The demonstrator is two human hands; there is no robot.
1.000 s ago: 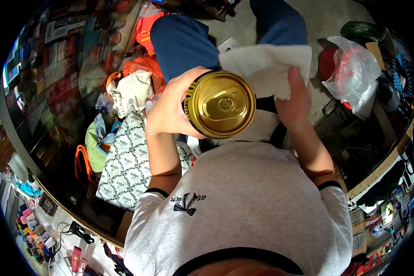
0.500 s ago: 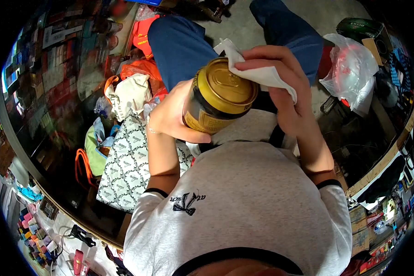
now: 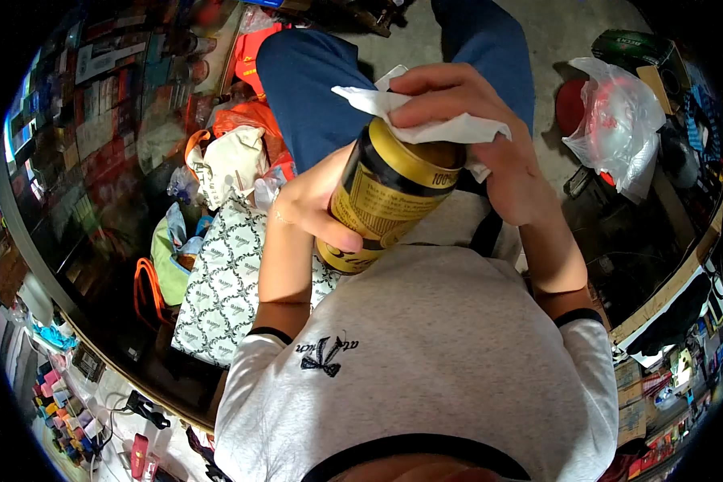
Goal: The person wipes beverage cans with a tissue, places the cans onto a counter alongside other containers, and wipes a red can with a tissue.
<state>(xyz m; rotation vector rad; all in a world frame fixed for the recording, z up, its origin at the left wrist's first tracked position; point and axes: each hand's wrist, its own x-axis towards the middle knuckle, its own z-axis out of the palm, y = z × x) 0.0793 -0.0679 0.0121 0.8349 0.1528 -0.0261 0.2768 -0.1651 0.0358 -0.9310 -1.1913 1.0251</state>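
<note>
One tilted can (image 3: pixel 394 201) under white tissue (image 3: pixel 454 129)

The left hand (image 3: pixel 313 201) wraps the can's side, in front of the grey shirt (image 3: pixel 426 337). The can's long axis slants up and rightward, upper end nearest the right hand (image 3: pixel 510 165), which holds the tissue over that end.
</note>
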